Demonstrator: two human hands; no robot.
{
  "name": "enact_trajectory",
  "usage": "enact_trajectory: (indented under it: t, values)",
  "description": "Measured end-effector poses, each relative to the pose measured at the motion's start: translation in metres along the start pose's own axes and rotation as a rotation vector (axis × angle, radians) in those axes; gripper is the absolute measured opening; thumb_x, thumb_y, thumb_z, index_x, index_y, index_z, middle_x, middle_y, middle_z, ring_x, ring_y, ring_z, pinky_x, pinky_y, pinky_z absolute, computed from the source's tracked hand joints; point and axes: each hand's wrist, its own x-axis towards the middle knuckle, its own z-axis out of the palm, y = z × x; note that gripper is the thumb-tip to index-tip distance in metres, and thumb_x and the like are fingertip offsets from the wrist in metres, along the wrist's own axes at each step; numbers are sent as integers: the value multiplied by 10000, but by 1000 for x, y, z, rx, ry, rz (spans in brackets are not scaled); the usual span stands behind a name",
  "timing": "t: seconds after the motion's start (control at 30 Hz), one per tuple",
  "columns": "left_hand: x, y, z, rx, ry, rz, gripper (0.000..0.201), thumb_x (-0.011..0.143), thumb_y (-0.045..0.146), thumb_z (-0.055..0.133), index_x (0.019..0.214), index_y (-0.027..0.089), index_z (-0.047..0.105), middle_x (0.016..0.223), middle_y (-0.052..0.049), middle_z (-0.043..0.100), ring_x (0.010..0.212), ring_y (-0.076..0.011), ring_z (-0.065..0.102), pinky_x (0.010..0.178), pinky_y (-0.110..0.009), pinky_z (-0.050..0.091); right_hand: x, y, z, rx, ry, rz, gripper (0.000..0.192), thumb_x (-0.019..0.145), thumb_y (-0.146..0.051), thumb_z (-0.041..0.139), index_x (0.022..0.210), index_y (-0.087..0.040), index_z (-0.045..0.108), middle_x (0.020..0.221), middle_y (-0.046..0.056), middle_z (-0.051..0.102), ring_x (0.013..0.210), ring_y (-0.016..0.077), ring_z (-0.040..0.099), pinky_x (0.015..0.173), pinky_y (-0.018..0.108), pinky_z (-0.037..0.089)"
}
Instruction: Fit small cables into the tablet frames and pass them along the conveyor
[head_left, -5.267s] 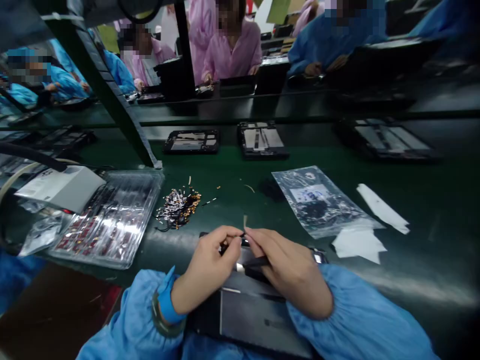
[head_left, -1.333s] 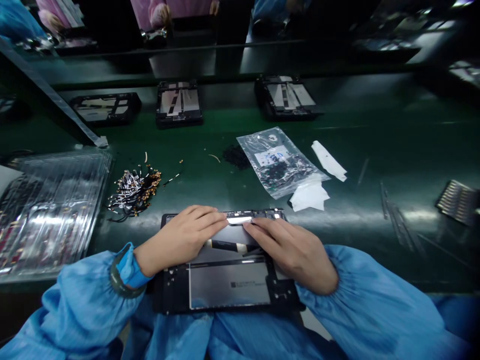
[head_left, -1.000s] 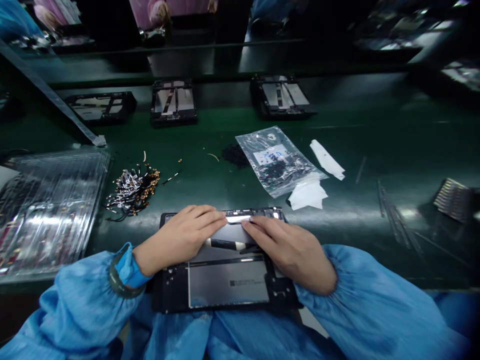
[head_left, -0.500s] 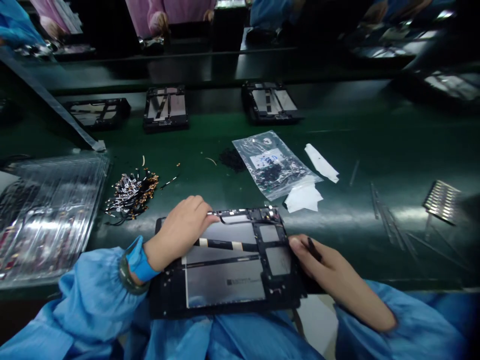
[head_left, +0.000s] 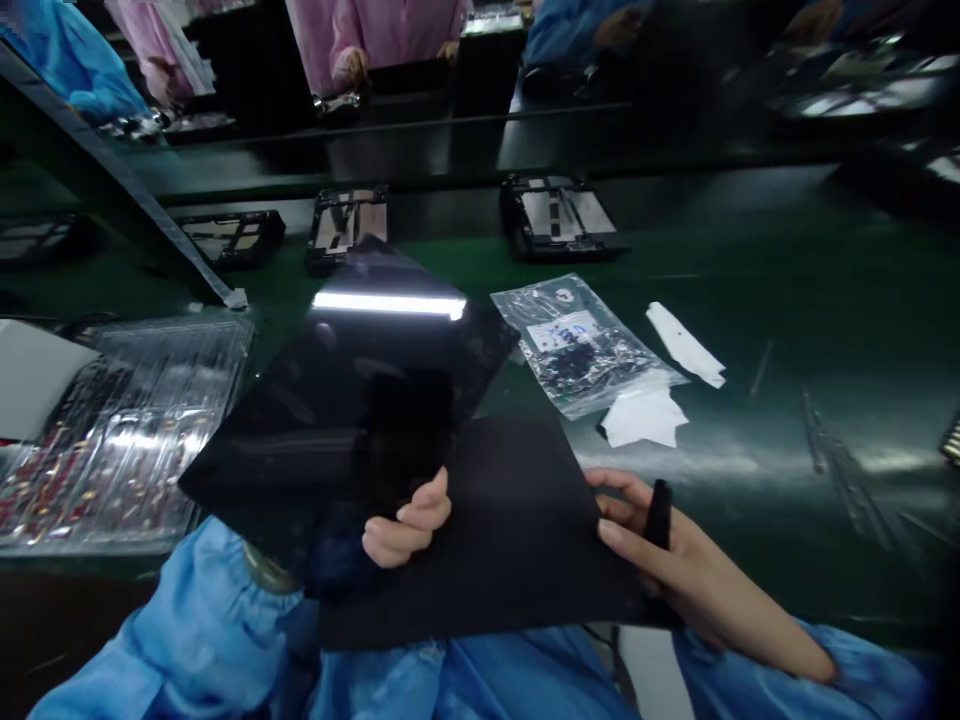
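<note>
Above the green bench, left hand [head_left: 405, 525] gripping raised tablet panel [head_left: 352, 420], right hand [head_left: 667, 555] pinching black stylus [head_left: 658, 512]

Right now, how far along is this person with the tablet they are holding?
The tablet is lifted off the black mat with its dark glass side up, gripped by the left hand. The right hand holds a black tool at the mat's edge. Three open tablets wait on the green belt.
</note>
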Motion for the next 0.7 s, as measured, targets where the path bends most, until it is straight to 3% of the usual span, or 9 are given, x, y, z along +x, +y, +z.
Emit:
enact_trajectory:
  t: [0.13,0.23,0.4,0.6,0.7]
  values:
    - [7,-14,-1,68,-72,8,354,892,185,242,594,184,432,479,28,414,295,-58,306,329,-227,350,2,2,0,-55,20,46,574,658,-592,711,1037,-260,437,718,-16,579,514,122,472,456,222,295]
    - [12,-27,-6,135,-81,28,376,923,198,215,582,186,374,474,35,412,266,-45,287,328,-226,349,2,0,-2,-81,0,60,576,644,-605,718,1011,-243,461,667,-25,573,438,74,339,441,207,216]
    - [27,-44,-4,273,-80,71,452,951,233,136,541,188,322,389,26,337,237,-66,263,316,-256,322,1,-2,-4,-99,-59,90,534,650,-614,710,946,-209,528,593,-36,516,419,53,266,433,206,165]
    - [44,-65,-3,484,40,114,519,953,259,74,583,210,435,398,-1,371,290,-116,332,377,-336,370,0,-4,-3,-113,-83,73,471,656,-583,714,890,-198,576,589,-33,492,408,46,237,420,208,152]
    - [46,-70,-5,613,182,166,532,961,319,117,556,208,444,411,-5,405,302,-112,340,385,-327,365,1,-1,-6,-129,-88,64,425,671,-564,709,850,-196,593,546,-49,432,410,49,244,412,201,167]
